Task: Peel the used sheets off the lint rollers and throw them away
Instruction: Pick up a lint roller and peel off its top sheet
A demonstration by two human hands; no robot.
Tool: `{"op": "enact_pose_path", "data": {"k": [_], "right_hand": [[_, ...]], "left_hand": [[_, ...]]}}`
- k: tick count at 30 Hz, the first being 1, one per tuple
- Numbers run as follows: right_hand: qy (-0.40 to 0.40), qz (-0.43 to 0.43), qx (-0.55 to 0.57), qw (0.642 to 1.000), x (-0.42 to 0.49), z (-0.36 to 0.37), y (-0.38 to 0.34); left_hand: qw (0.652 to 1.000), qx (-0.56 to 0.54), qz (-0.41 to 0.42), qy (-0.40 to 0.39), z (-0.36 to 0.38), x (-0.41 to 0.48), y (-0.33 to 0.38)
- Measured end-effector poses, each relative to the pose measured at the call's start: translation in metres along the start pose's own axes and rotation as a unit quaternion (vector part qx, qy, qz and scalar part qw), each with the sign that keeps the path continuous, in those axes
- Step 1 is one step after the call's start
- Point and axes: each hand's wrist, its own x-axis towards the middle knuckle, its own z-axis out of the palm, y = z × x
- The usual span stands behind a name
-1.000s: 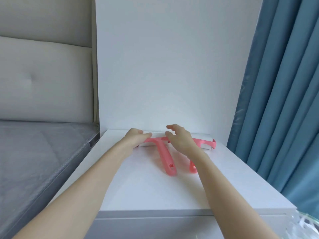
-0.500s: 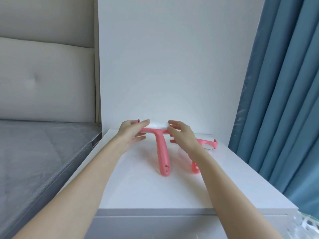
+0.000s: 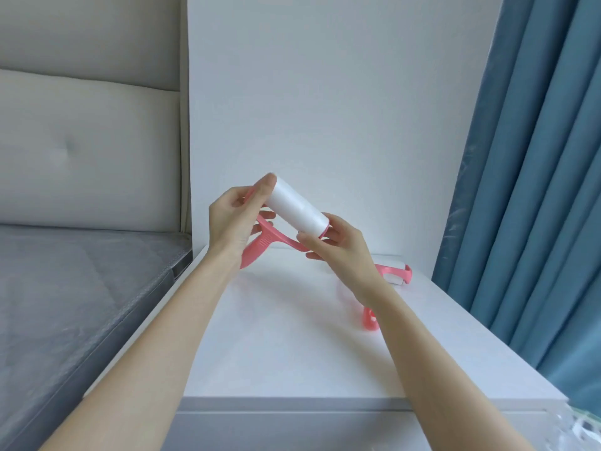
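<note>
White cabinet (image 3: 292,346) between grey mattress (image 3: 65,288) and blue curtain (image 3: 536,190) — padded headboard (image 3: 87,148) behind.

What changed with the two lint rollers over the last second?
Both hands, left hand and right hand, took hold of the nearer lint roller and lifted it off the white cabinet, tilting it. The second lint roller stayed lying at the back right. No sheet is peeled yet.

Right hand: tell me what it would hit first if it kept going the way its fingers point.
The right hand points up and left, so its fingers would press straight into the white roll of the lifted lint roller; they already touch its near end. Beyond that is the left hand.
</note>
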Motion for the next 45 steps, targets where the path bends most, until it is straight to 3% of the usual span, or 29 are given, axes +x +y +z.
{"op": "enact_pose_path", "data": {"k": [4,10,14,19,22,33,45], "right_hand": [[0.041,0.001,-0.048,0.998,-0.001,0.001,0.000],[-0.017,0.006,-0.108,0.994,-0.003,0.000,0.005],[-0.039,0.010,-0.149,0.988,-0.002,-0.001,0.010],[0.047,-0.099,-0.189,0.976,-0.006,-0.002,0.009],[0.057,-0.126,-0.241,0.961,-0.007,-0.002,0.008],[0.033,-0.111,-0.293,0.949,-0.012,-0.002,0.008],[0.012,-0.085,-0.284,0.955,-0.013,-0.003,0.006]], "left_hand": [[0.998,0.039,0.025,-0.047,0.002,0.003,-0.006],[0.996,-0.015,-0.016,-0.089,-0.003,0.009,-0.014],[0.997,-0.012,-0.013,-0.069,-0.005,0.013,-0.017],[0.998,0.017,0.029,-0.051,-0.006,0.011,-0.015],[0.997,0.028,0.043,-0.050,-0.006,0.007,-0.011],[0.986,0.106,0.124,-0.023,-0.004,0.002,-0.012],[0.978,0.121,0.168,-0.022,-0.003,0.004,-0.018]]}}
